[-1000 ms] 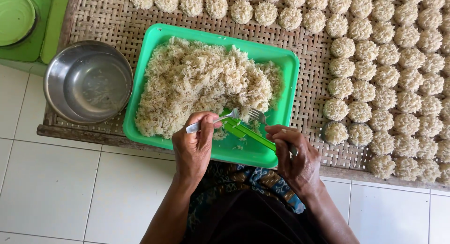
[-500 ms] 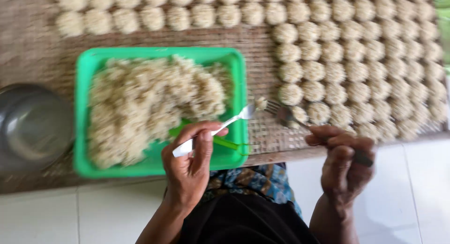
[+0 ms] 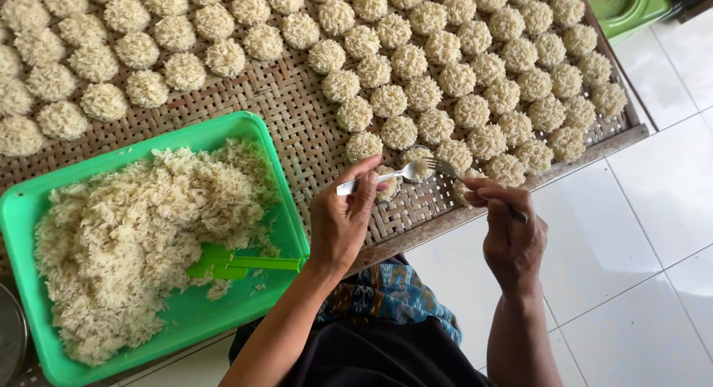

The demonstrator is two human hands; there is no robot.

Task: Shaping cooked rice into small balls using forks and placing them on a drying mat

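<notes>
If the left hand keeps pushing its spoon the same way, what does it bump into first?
Probably the fork held by the right hand. The left hand points its spoon rightward, and the two tips nearly meet over a small noodle clump; depth is unclear.

Tray [image 3: 30, 209] of loose rice [image 3: 134, 238] at left on woven mat [image 3: 297, 127], rice balls [image 3: 445, 82] in rows behind and right.

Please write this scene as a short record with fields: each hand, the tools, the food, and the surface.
left hand: holds a white-handled spoon
right hand: holds a metal fork
tools: spoon and fork tips meet over a small noodle portion
green tray: loose noodle pile, green scoop lying in it
woven mat: rows of round noodle clumps
floor: white tiles
</notes>
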